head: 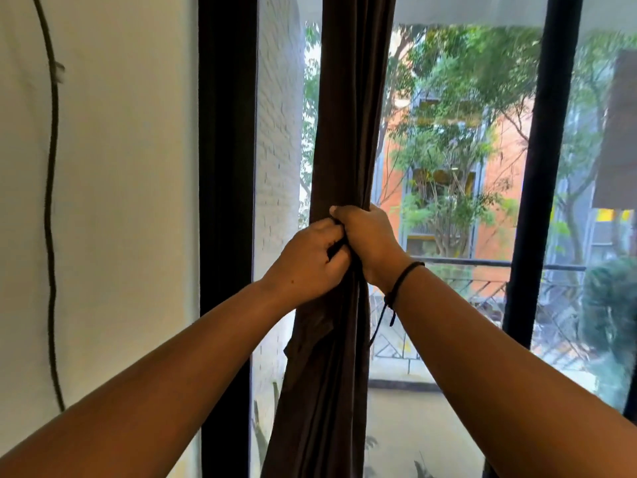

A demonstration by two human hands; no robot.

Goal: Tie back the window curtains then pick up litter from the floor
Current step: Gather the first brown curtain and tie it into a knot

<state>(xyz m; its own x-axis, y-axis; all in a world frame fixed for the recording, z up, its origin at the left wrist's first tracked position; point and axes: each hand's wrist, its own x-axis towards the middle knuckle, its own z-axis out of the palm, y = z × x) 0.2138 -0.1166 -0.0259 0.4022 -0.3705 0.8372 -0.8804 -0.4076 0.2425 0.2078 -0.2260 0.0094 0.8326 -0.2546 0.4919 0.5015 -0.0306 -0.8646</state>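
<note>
Dark curtain (348,139), gathered into one narrow bundle, hanging in front of the window glass (458,150) between the black frame post (225,167) on the left and another post (541,167) on the right. Both hands at the waist of the bundle, touching each other. Left hand (310,263) with fingers curled, pinching a thin dark tie (336,250) against the cloth. Right hand (368,239) wrapped round the bundle from the right side, thumb on top, so the grip of both hands clamped: left on the tie, right on the curtain. Black cord bracelet (403,281) on the right wrist, its loose end hanging down. White wall (120,201) at left with a dark cable (51,201) running down it. No floor and no litter in view.

Step in hand, probably: fastening the tie round the gathered curtain. To do well:
- Better to keep the right hand tight, so that the folds cannot spread while the left one works.
- Pull the tie snug but not hard; soft cloth like this slides down easily if the loop is loose.
- Keep the tie level round the bundle, not slanting.
- Mind the bracelet end, very near the tie and of the same colour; easy to catch it in the knot.
- Release slowly and check that the bundle holds before turning to the litter.
</note>
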